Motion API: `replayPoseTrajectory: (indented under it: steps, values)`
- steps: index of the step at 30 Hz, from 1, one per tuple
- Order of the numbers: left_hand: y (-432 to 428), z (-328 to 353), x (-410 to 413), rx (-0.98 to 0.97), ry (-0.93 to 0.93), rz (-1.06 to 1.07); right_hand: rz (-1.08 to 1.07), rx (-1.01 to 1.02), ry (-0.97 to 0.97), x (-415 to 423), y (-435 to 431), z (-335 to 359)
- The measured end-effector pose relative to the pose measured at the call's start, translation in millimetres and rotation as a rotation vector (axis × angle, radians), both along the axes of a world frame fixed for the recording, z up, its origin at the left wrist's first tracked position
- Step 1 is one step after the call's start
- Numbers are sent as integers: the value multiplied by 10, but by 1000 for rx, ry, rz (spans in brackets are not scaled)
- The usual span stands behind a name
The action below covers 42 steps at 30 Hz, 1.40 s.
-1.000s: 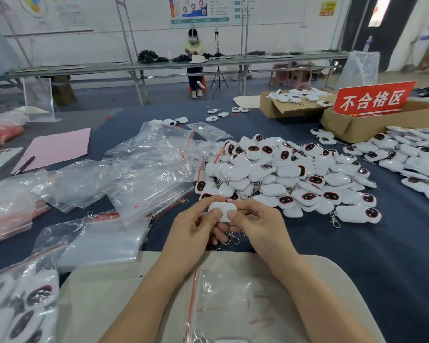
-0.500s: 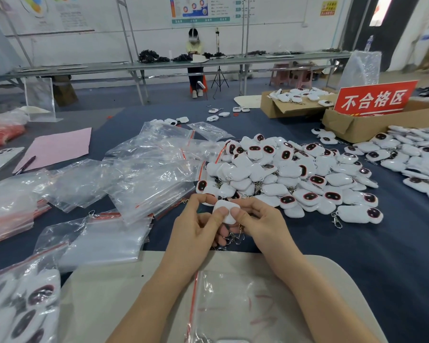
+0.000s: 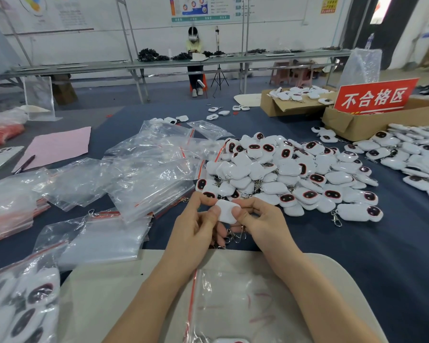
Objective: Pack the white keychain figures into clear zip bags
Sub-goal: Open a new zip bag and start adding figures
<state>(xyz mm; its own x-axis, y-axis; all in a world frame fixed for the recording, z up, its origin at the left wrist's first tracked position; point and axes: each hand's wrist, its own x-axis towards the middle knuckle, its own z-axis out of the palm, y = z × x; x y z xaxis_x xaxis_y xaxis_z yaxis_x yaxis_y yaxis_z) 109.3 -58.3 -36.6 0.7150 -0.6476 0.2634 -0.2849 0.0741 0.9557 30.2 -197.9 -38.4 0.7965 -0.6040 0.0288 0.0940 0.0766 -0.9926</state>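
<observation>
One white keychain figure (image 3: pixel 226 212) is pinched between my left hand (image 3: pixel 197 225) and my right hand (image 3: pixel 263 222), just above the blue table, its plain back up. Metal clasps (image 3: pixel 235 235) hang below my fingers. A large heap of white figures (image 3: pixel 290 173) with dark red-rimmed faces lies right behind my hands. A clear zip bag (image 3: pixel 235 305) with a red seal lies flat on the cream board (image 3: pixel 114 293) under my forearms. Loose clear zip bags (image 3: pixel 146 174) are spread to the left.
Filled bags of figures (image 3: pixel 20 308) sit at the lower left. More white figures (image 3: pixel 416 154) lie far right beside cardboard boxes (image 3: pixel 362 122) with a red sign (image 3: pixel 375 96). A pink sheet (image 3: pixel 60 144), pen and phone lie at left. A person sits at a far bench.
Both hands have turned the white figure slightly between the fingers and kept it in the same spot; nothing else has moved.
</observation>
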Motion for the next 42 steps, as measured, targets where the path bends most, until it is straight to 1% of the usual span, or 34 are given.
replayPoseTrajectory:
  steps: [2, 7, 13, 22, 28, 31, 35, 40, 42]
  values:
    - [-9, -4, -6, 6, -25, 11, -1, -2, -8, -5, 5, 8]
    - [-21, 30, -8, 34, -64, 46, 23, -84, -35, -22, 50, 43]
    - [-3, 37, 11, 39, 7, 23, 32, -104, -24, -39, 60, 63]
    - [-20, 27, 8, 24, 40, 18, 20, -99, -23, -39, 74, 82]
    - [-21, 33, -6, -11, 64, 34, 21, -76, -60, -42, 83, 90]
    - [-16, 42, -12, -20, 31, 15, -25, 55, -43, -32, 42, 105]
    - [-8, 53, -18, 7, -110, -24, -27, 224, -24, -17, 8, 132]
    - [-10, 31, -11, 36, -147, -29, 33, 279, -57, -25, -12, 125]
    - [-22, 20, 2, 4, -147, -5, 68, 287, -93, -39, -7, 126]
